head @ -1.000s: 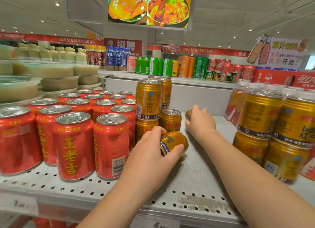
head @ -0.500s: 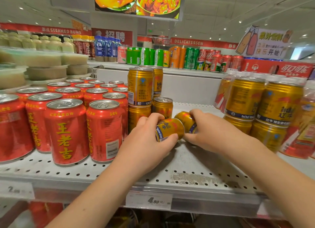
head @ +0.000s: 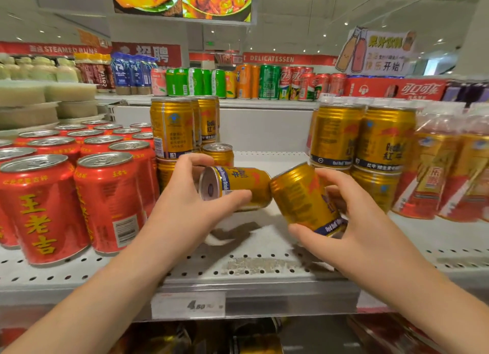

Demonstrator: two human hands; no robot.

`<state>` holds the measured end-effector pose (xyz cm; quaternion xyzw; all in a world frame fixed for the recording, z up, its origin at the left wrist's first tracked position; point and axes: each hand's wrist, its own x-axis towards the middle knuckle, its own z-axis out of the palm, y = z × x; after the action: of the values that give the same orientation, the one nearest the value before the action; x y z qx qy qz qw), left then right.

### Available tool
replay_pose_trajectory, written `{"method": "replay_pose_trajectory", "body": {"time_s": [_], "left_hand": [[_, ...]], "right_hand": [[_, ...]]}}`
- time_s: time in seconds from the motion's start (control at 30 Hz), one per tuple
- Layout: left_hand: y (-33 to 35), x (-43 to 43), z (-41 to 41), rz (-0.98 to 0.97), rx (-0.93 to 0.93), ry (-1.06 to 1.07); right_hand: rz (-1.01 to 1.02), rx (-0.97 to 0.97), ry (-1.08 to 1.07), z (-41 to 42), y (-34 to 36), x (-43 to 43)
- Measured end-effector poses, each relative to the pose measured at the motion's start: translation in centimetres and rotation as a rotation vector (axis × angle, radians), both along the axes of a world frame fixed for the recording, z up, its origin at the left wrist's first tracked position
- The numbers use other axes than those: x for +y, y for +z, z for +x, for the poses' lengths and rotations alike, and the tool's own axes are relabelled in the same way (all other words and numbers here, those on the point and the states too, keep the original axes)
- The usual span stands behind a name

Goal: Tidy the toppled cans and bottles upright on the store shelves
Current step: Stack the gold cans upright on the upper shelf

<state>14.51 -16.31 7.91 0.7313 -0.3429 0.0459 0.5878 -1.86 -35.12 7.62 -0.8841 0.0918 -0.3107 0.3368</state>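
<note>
Left grip (head: 185, 208) is closed round a gold can (head: 243, 187), thumb under it and fingers over the top. That can is on its side, silver base facing the camera and to the left, and is held just above the perforated shelf (head: 264, 269), with its shadow on the shelf below. Right grip (head: 354, 221) grasps a second gold can (head: 301, 197), thumb on the near lower edge and fingers wrapped behind. This can is tilted, with its upper end leaning left toward the first can. The two can ends meet in the middle, but it is unclear whether they touch. It is also unclear whether the second can's lower end touches the shelf. Both cans are in the open gap of the shelf, between the left gold stack (head: 172, 128) and the right gold stack (head: 362, 139). Each stack is upright and two cans high. One short gold can (head: 218, 152) stands upright just behind the left grip. Red cans (head: 111, 202) stand upright in rows at the left of the shelf. Shrink-wrapped packs (head: 436, 173) lean at the far right. A price tag (head: 195, 304) is on the shelf's front edge. Mixed soda cans (head: 264, 82) are lined up on the shelf behind. The edges of the view are blurry.
</note>
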Motion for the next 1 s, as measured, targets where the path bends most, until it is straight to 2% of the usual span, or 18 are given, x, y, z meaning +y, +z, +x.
{"method": "replay_pose_trajectory", "body": {"time_s": [0.17,0.3,0.4,0.6,0.8,1.0], "left_hand": [[1.3,-1.7,-1.6,-0.102,-0.029,-0.019],[2.0,-3.5,-3.8,-0.26,-0.051,0.136],[2.7,-5.5,-5.9,-0.38,-0.001,0.239],[3.2,-9.4,-9.6,-0.361,0.091,0.218],[4.1,-8.3,-10.4,-0.16,0.028,0.198],[8.2,-4.5,-8.7,0.298,-0.024,-0.004]], "right_hand": [[0.053,-0.033,0.103,-1.5,-0.6,-2.2],[0.078,-0.01,0.204,-2.3,-0.9,-4.5],[0.124,0.025,0.288,-2.6,-1.0,-6.0],[0.182,0.058,0.405,-2.1,-1.0,-6.6],[0.27,0.091,0.501,-1.9,-0.5,-7.8],[0.249,0.161,0.448,-1.2,-0.7,-8.0]]}}
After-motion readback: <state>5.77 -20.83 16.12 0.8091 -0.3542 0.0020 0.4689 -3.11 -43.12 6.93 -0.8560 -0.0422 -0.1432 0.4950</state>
